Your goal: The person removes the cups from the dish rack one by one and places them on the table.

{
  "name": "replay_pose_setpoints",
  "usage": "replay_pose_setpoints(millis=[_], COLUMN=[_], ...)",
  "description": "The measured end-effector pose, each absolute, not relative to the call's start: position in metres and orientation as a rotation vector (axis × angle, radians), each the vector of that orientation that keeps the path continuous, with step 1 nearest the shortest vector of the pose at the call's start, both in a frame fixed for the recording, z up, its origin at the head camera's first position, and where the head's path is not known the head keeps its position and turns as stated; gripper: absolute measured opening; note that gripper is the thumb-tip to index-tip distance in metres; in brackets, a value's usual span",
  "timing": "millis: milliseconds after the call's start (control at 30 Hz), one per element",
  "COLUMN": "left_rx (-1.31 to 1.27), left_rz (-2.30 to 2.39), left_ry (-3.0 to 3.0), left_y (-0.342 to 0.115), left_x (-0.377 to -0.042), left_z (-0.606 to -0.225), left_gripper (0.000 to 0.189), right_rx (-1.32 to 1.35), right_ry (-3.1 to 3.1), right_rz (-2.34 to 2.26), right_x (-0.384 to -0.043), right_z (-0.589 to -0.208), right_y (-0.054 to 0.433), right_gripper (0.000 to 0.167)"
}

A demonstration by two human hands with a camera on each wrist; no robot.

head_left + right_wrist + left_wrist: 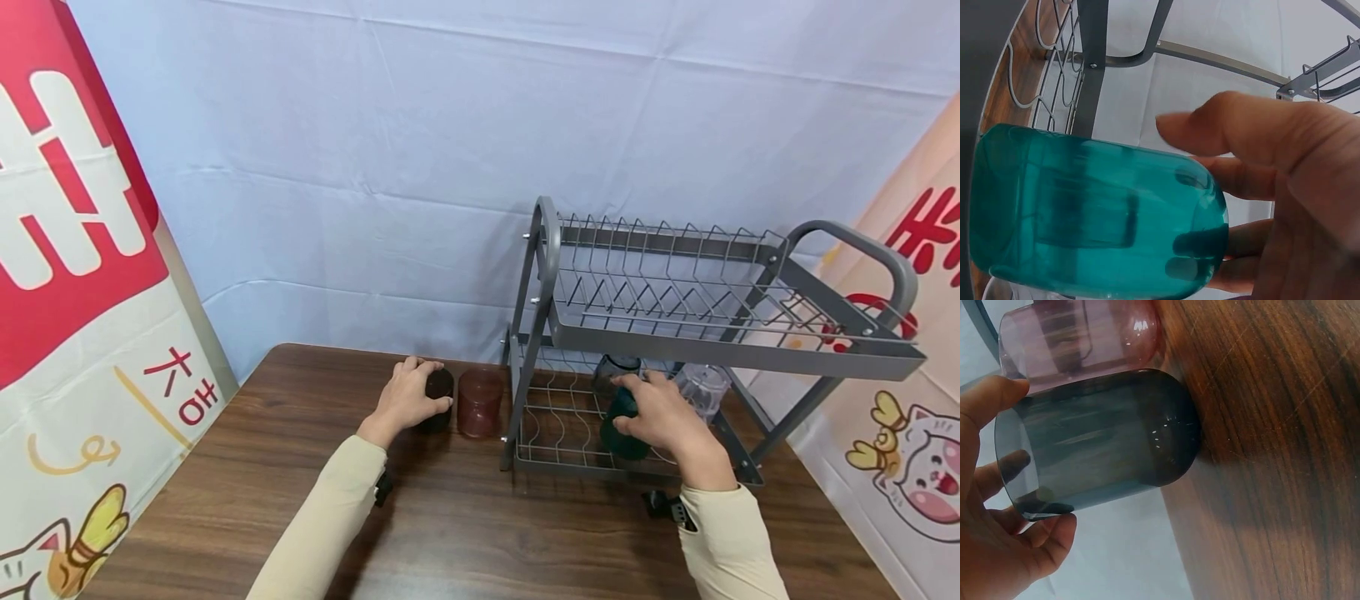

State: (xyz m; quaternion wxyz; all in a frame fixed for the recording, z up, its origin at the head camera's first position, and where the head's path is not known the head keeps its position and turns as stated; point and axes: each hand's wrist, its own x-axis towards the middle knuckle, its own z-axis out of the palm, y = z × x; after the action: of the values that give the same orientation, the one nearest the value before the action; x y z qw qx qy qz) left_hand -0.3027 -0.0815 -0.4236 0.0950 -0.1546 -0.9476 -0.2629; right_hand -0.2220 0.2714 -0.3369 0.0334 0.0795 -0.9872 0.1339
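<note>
On the table left of the rack, my left hand [408, 397] grips a dark grey see-through glass [1100, 440] around its rim, thumb on one side and fingers on the other. The glass stands upright, its rounded base at the wood. Close beside it is a pink glass [480, 404]. My right hand [660, 414] is at the upper end of a teal glass [1085, 212] on the rack's lower tier. Its thumb [1197, 128] extends off the glass wall, while other fingertips show through the teal near the rim.
A grey two-tier dish rack [720, 354] stands at the right of the wooden table [480, 533]. On its lower tier, a dark glass [617, 367] and a clear glass [705, 387] stand by the teal one. Behind hangs a pale cloth [360, 167].
</note>
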Motion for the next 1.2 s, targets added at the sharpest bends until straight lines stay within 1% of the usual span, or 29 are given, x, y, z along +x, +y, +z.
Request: replay_pose_setpoints(millis=[200, 467, 667, 1067, 1200], left_rx=[-0.465, -0.476, -0.491, -0.499, -0.503], left_rz=[-0.774, -0.772, -0.734, -0.566, -0.531], left_ry=[-2.803, -2.794, -2.781, -2.923, -2.949], left_y=[-0.082, -0.082, -0.082, -0.085, -0.083], left_x=[-0.302, -0.301, -0.298, -0.284, -0.282], left_z=[-0.424, -0.422, -0.420, -0.377, -0.369], left_gripper=[0.059, 0.054, 0.056, 0.058, 0.059], right_rx=[0.263, 0.282, 0.306, 0.344, 0.346], right_ry=[-2.999, -2.975, -2.959, -2.973, -2.954], right_rz=[0.409, 0.401, 0.401, 0.452, 0.464], right_x=[-0.222, -0.223, -0.221, -0.215, -0.214], right_z=[-0.338, -0.339, -0.338, -0.314, -0.310], right_y=[0.272, 0.274, 0.273, 0.272, 0.273], right_gripper=[0.049, 0.047, 0.045, 0.046, 0.046])
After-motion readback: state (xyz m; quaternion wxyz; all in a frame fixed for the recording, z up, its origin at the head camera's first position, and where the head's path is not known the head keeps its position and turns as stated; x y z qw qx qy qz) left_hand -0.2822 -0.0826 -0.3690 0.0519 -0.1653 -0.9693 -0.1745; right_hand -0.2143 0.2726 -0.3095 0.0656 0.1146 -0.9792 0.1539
